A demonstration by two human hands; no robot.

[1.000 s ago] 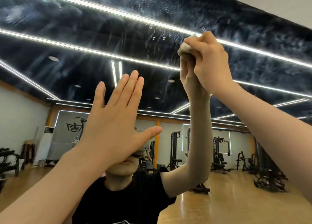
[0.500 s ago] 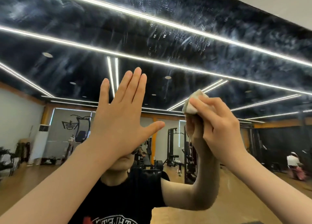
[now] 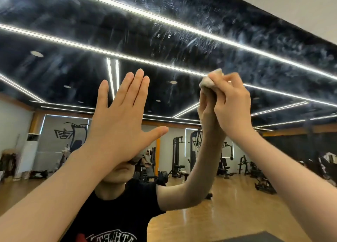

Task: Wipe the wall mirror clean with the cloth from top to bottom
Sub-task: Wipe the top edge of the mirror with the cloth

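Right hand (image 3: 230, 103), fingers bunched around cloth (image 3: 209, 80), back up toward 1 o'clock; left hand (image 3: 120, 121) flat, fingers straight on mirror (image 3: 73, 41); upper glass streaky, lower part unwiped.

Reflected gym machines (image 3: 177, 156), a white air conditioner (image 3: 30, 150), wooden floor (image 3: 228, 205).

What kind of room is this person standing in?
Most likely a gym. The wall mirror reflects weight machines, a wooden floor and a standing air conditioner.
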